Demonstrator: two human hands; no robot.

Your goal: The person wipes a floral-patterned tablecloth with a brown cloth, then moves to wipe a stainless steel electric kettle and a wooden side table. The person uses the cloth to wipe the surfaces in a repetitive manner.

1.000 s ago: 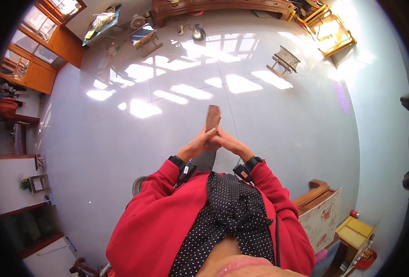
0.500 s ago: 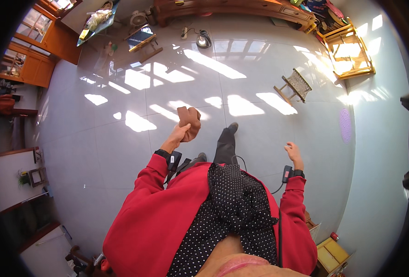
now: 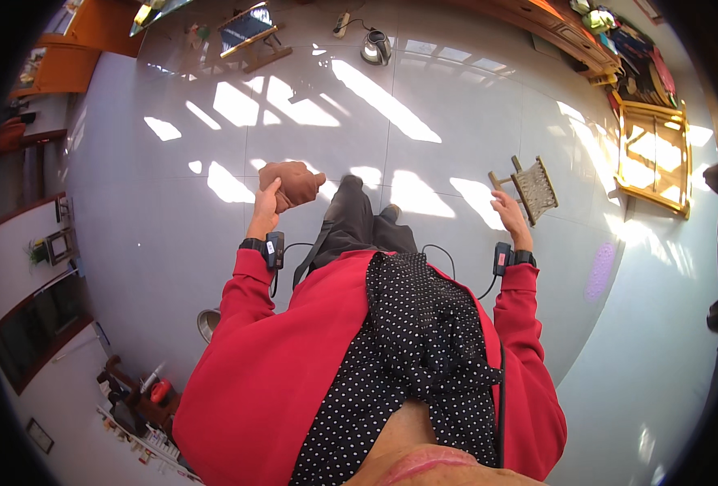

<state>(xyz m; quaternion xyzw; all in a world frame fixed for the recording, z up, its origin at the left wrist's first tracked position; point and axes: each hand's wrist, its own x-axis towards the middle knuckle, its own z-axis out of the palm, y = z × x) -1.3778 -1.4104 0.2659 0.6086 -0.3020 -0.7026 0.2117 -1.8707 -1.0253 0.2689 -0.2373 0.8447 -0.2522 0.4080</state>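
My left hand [image 3: 266, 206] grips a folded brown cloth [image 3: 292, 182], held out left of my legs with its fingers closed on the near edge. My right hand [image 3: 510, 215] is held apart on the other side, empty, fingers slightly curled but apart. In the picture it lies just below a small folding stool [image 3: 535, 189] with a woven seat, which stands on the floor; they do not appear to touch. My legs [image 3: 345, 219] in dark trousers are between the hands.
A metal kettle [image 3: 375, 47] with a cord sits on the grey tiled floor [image 3: 383, 154]. A folding stand [image 3: 245, 36] is beyond. A wooden chair [image 3: 652, 158] is by the right wall, near a purple mat [image 3: 600, 271]; a long wooden cabinet [image 3: 557, 36] is top right.
My hands have separated: the cloth went leftward in my left hand, and my right hand let go and moved right. My legs have stepped and the view of the room has shifted.
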